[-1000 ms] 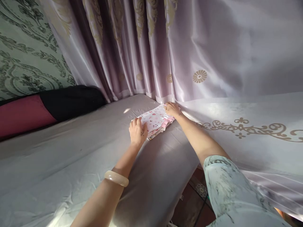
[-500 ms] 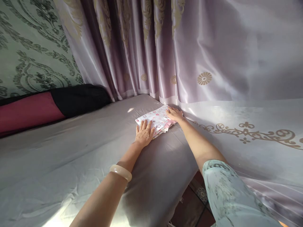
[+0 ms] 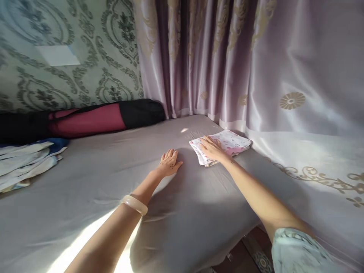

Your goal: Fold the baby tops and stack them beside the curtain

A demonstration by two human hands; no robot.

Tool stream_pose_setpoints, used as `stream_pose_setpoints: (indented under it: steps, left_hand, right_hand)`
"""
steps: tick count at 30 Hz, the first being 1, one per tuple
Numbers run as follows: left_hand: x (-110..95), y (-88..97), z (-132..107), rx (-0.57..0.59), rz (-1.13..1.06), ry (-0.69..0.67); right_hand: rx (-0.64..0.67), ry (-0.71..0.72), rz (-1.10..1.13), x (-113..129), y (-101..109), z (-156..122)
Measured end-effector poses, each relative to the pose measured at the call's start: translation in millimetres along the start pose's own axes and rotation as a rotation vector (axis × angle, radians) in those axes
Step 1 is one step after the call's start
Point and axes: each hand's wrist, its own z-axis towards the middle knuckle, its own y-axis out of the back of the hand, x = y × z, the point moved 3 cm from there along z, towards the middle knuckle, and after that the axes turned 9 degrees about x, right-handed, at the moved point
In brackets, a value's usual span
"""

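A folded stack of white cloth with a pink and red print (image 3: 231, 141) lies on the grey bed sheet (image 3: 127, 167), close to the curtain. My right hand (image 3: 212, 148) rests on the near left part of the stack, its fingers stretched out. To the left of the cloth, apart from it, my left hand (image 3: 170, 163) is over the sheet with fingers extended and nothing in it. A pale bangle (image 3: 134, 204) circles my left wrist.
A long black and maroon bag (image 3: 93, 119) lies along the patterned wall. Crumpled white and blue fabric (image 3: 28, 159) sits at the left. Purple curtains (image 3: 199, 76) hang behind the bed, and tiled floor (image 3: 241, 254) shows below its edge.
My left hand has come off the folded cloth and moved left over the sheet. My right hand has slid from the cloth's right end to its left part. The view has turned left.
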Motion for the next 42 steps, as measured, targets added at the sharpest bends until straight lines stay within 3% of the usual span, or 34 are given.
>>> stream_pose_setpoints:
  steps: [5, 13, 16, 18, 21, 24, 30, 34, 36, 39, 42]
  left_hand:
    - [53.9, 12.9, -34.2, -0.029, 0.015, 0.134]
    - [143.3, 22.1, -92.3, -0.132, -0.010, 0.343]
    - [177.1, 22.7, -117.0, -0.158, -0.014, 0.435]
    - [196.0, 25.2, -133.4, -0.185, -0.012, 0.499]
    - [218.7, 28.7, -153.4, -0.262, -0.003, 0.619]
    - [233.5, 26.5, -162.1, -0.352, 0.010, 0.690]
    - [245.3, 14.2, -157.3, -0.446, 0.073, 0.677]
    - [252.0, 16.8, -160.2, -0.447, 0.032, 0.616]
    - [258.8, 23.0, -164.8, -0.484, -0.116, 0.553]
    - [276.8, 37.7, -175.9, -0.568, -0.347, 0.505]
    - [306.5, 58.9, -199.3, -0.715, -0.439, 0.606]
  right_hand:
    - [-0.090, 0.059, -0.058, -0.7, -15.4, 1.8]
    - [-0.277, 0.127, 0.108, -40.4, -46.5, 42.9]
    - [-0.382, 0.143, 0.180, -50.3, -49.9, 57.9]
    - [-0.442, 0.141, 0.190, -43.1, -46.1, 58.4]
    - [-0.481, 0.204, 0.127, -1.4, -35.4, 46.6]
    - [-0.411, 0.283, 0.116, 64.6, -31.6, 35.1]
    - [-0.147, 0.541, 0.185, 204.1, -54.1, 33.6]
    - [-0.062, 0.682, 0.195, 277.8, -65.6, 27.4]
    - [-0.048, 0.723, 0.194, 302.5, -69.9, 22.3]
    - [-0.050, 0.753, 0.199, 320.9, -79.1, 17.2]
    - [-0.087, 0.751, 0.183, 322.7, -91.6, 17.9]
